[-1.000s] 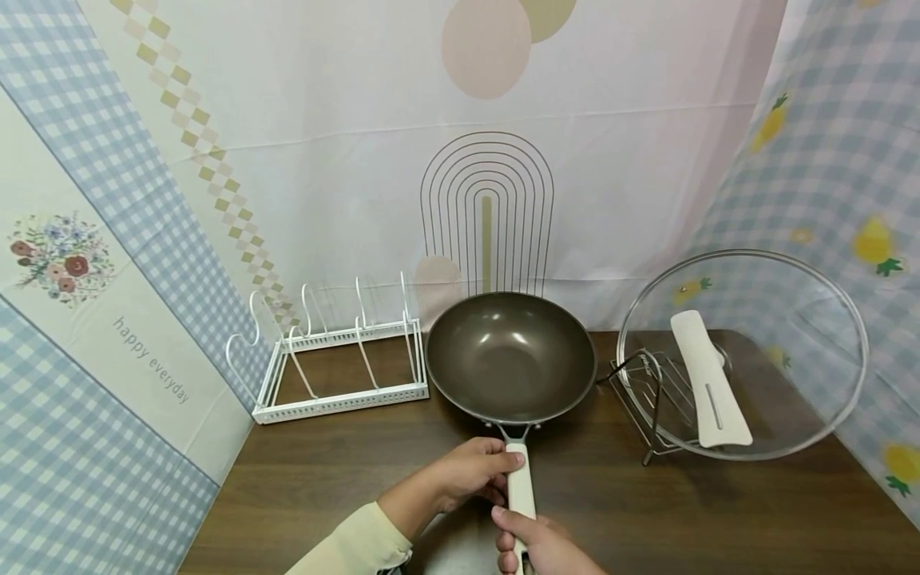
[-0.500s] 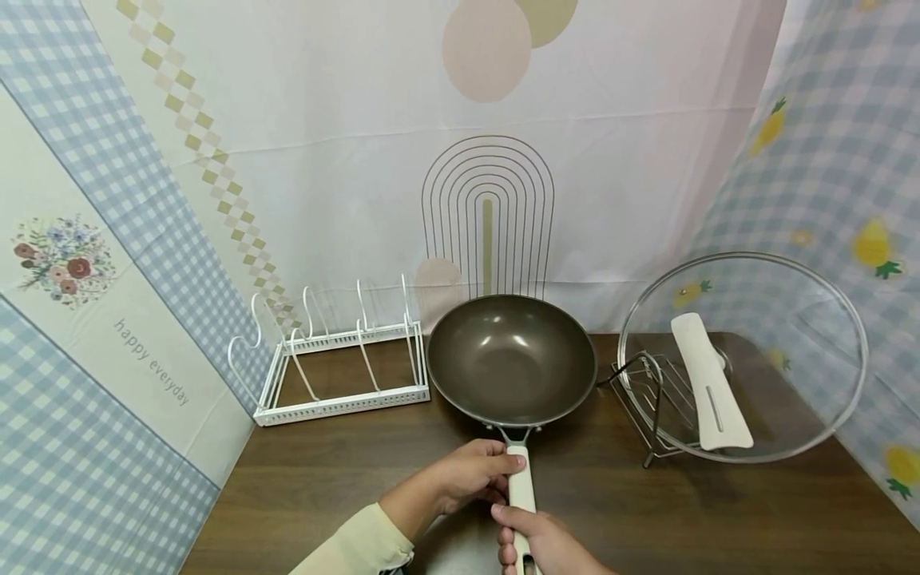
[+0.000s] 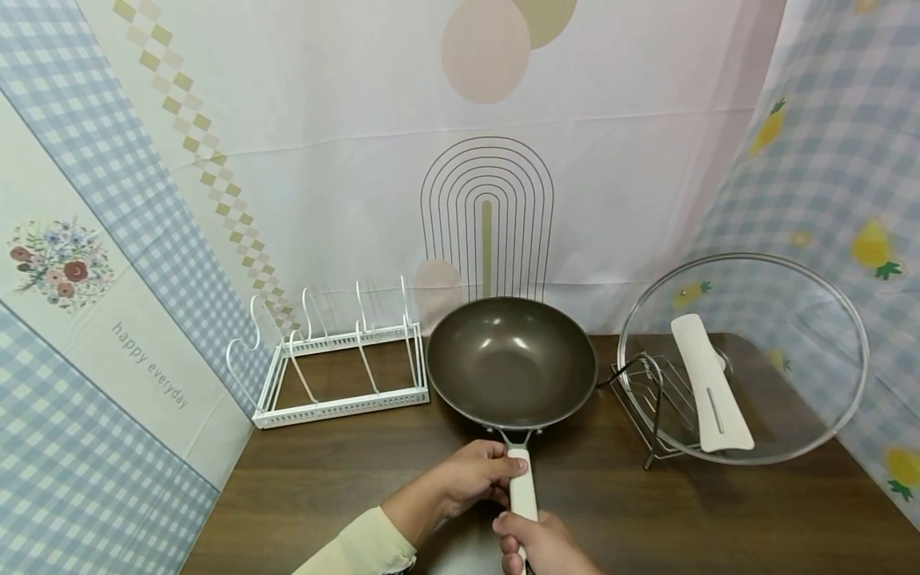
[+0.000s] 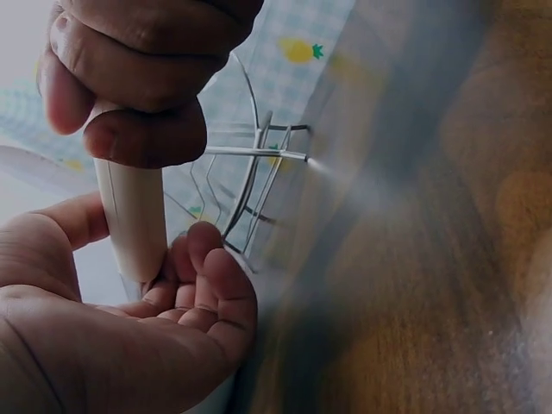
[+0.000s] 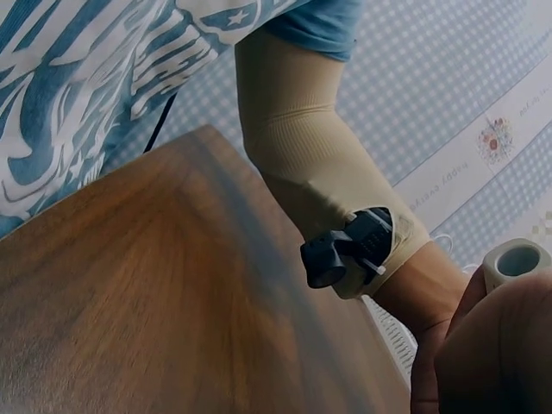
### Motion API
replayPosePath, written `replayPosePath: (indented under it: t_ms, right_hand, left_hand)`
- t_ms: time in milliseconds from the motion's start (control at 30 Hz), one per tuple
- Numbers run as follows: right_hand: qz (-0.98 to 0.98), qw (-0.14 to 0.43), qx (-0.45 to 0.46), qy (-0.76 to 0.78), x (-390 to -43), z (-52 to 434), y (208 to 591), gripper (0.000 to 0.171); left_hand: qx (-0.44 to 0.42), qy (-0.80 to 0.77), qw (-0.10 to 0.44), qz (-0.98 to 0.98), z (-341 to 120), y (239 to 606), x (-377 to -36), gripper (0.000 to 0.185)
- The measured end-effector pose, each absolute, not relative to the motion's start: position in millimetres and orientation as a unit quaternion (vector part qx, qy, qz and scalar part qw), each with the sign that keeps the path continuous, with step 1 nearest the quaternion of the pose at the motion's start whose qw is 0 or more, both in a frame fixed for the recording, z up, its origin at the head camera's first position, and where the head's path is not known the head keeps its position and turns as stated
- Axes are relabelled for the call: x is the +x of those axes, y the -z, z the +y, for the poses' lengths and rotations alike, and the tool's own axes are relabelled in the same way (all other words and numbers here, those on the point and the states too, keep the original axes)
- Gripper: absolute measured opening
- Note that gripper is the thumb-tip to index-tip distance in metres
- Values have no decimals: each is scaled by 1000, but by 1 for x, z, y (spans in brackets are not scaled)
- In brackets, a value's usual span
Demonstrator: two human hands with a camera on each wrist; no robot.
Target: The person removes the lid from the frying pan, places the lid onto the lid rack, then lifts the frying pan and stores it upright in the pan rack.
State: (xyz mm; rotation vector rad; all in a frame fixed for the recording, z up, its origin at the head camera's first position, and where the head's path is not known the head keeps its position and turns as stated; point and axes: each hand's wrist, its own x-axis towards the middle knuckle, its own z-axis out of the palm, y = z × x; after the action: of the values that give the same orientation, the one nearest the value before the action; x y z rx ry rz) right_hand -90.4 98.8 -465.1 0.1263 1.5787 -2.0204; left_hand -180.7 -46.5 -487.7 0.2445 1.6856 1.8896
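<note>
A dark brown wok [image 3: 512, 367] stands at the centre of the table, its cream handle [image 3: 524, 491] pointing toward me. The person's left hand [image 3: 470, 477] holds the handle near the pan, thumb on its top and left side. Closer to the handle's end, the right hand [image 3: 545, 545] grips it in a fist with the thumb along it. In the left wrist view, the right hand [image 4: 151, 60] wraps the handle [image 4: 134, 211], while the left hand [image 4: 129, 345] has its thumb against one side and its fingers curled beneath. The right wrist view shows the handle's hollow end [image 5: 517, 261].
Left of the wok stands a white rack [image 3: 341, 409] with upright wire dividers. At right, a large glass lid [image 3: 783, 375] with a cream grip [image 3: 711, 383] leans on a small dark wire stand [image 3: 656, 415]. Patterned cloths hang behind and at both sides of the wooden table [image 3: 323, 463].
</note>
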Motion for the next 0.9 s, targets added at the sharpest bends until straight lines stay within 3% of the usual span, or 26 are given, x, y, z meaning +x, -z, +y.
replayPosePath:
  t_ms: [467,900]
  right_hand:
    - [595,278,40,753,-91,100,460,14]
    - [602,277,38,748,-91,101,453,13]
  left_hand:
    - [107,-730,251,626,-42,488,-175,11]
    - [127,-733,253,618,-44,484,-177,13]
